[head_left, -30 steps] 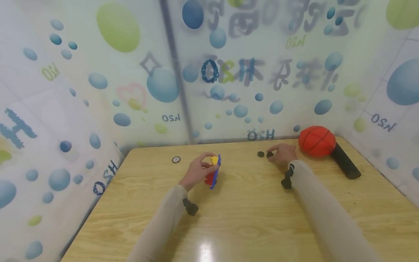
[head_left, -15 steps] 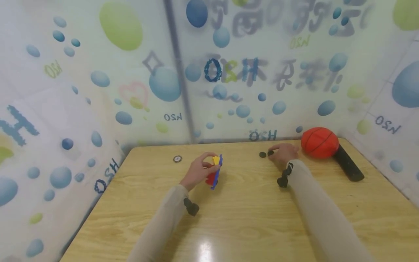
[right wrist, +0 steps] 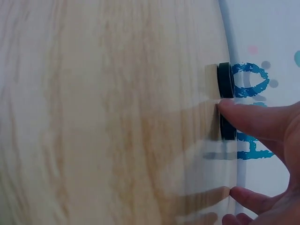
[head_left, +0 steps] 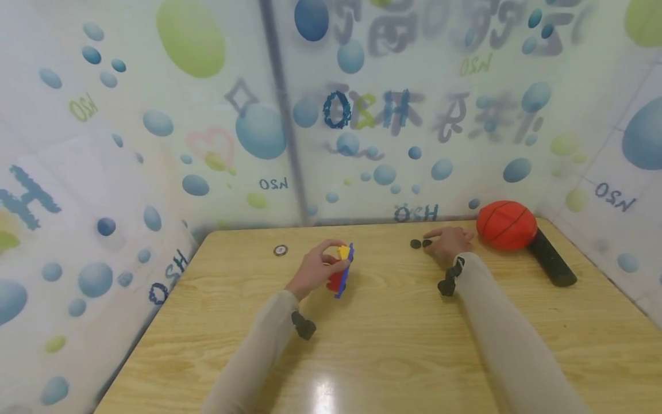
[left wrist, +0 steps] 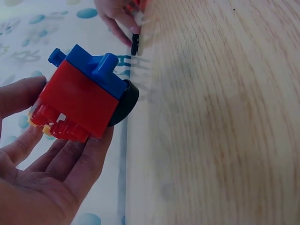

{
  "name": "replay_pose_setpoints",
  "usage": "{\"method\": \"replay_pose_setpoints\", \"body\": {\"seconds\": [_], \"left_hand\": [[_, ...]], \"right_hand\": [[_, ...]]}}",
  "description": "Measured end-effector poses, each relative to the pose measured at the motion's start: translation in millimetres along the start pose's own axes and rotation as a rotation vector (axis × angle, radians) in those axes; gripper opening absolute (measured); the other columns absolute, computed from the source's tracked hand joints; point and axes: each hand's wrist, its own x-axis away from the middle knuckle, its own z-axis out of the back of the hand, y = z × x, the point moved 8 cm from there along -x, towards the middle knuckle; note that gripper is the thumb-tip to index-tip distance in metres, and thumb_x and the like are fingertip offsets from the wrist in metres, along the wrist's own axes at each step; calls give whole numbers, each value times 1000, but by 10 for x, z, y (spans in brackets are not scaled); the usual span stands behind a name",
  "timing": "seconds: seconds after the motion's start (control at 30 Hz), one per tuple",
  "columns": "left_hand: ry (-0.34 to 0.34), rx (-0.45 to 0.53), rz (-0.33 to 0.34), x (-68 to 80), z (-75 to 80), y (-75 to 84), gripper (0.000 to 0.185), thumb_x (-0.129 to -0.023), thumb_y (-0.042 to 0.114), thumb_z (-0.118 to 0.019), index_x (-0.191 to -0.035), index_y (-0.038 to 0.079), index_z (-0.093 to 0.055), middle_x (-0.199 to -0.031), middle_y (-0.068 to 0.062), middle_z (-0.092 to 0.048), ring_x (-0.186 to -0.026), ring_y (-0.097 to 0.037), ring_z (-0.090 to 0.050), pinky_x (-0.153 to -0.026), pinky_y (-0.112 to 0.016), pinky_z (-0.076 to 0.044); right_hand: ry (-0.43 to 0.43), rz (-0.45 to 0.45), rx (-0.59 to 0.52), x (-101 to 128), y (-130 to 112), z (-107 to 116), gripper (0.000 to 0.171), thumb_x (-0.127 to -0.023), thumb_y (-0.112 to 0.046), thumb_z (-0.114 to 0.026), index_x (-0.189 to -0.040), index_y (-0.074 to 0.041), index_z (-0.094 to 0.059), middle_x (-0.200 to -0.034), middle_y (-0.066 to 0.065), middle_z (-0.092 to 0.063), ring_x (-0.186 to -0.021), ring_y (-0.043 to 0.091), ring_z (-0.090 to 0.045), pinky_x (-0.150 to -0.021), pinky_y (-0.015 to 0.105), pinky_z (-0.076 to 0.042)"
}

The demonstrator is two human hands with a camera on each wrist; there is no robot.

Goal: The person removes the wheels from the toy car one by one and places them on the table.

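Observation:
My left hand (head_left: 312, 270) grips a building-block toy car (head_left: 337, 279) between thumb and fingers, tilted on its side over the table. In the left wrist view its red block (left wrist: 77, 96) sits against a blue base (left wrist: 96, 70), with a black wheel (left wrist: 125, 105) at one end. A yellow block (head_left: 343, 252) shows at its top in the head view. Two black wheels lie side by side near the table's back edge. My right hand (head_left: 450, 244) has one fingertip at the nearer wheel (right wrist: 228, 125), its other fingers spread apart from it; the farther wheel (right wrist: 226, 79) lies just beyond.
A small round dial-like disc (head_left: 280, 250) lies at the back left of the wooden table (head_left: 383, 345). At the back right are a red ball (head_left: 507, 225) with black lines and a long black object (head_left: 551, 259). A patterned wall (head_left: 362, 172) rises behind the table.
The head view has shifted slightly. My left hand keeps hold of the toy car with hardly any movement, and my right hand stays at the black wheels.

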Motion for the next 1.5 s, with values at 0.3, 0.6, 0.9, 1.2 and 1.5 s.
{"method": "replay_pose_setpoints", "body": {"seconds": [0.3, 0.6, 0.9, 1.2, 1.5], "left_hand": [[4, 7, -16, 0, -12, 25, 44, -92, 32, -73, -132, 30, -56, -113, -14, -68, -96, -22, -66, -73, -30, -58], [26, 52, -29, -13, -28, 43, 41, -93, 28, -73, -131, 30, -57, -108, -14, -70, -93, -21, -67, -71, -29, -57], [52, 64, -22, 9, -25, 55, 39, -92, 27, -73, -128, 30, -59, -111, -13, -71, -98, -21, -68, -74, -28, -55], [80, 126, -23, 14, 17, 52, 41, -91, 25, -75, -129, 26, -59, -112, -14, -72, -93, -19, -70, -74, -30, -58], [206, 250, 83, -4, 63, -42, 52, -87, 31, -78, -132, 15, -57, -113, -21, -72, -81, -20, -72, -71, -34, -63]], "right_hand": [[-15, 164, -45, 31, -80, 197, 56, -90, -28, -69, -140, -6, -57, -149, 33, -45, -138, 58, -33, -112, 73, -15], [-89, 181, -274, 266, -212, 324, 50, -104, -30, -53, -144, -1, -50, -146, 31, -49, -131, 47, -50, -104, 56, -49], [-165, 365, -344, 441, -589, 191, 39, -102, -26, -58, -131, -1, -62, -122, 25, -67, -104, 34, -65, -79, 29, -55], [-214, 476, -382, 629, -1013, -17, 34, -100, -26, -63, -126, -5, -66, -120, 26, -69, -96, 24, -69, -78, 35, -56], [-262, 615, -406, 925, -1404, -262, 26, -96, -19, -68, -121, -13, -71, -112, 17, -72, -96, 28, -67, -78, 42, -56]]}}
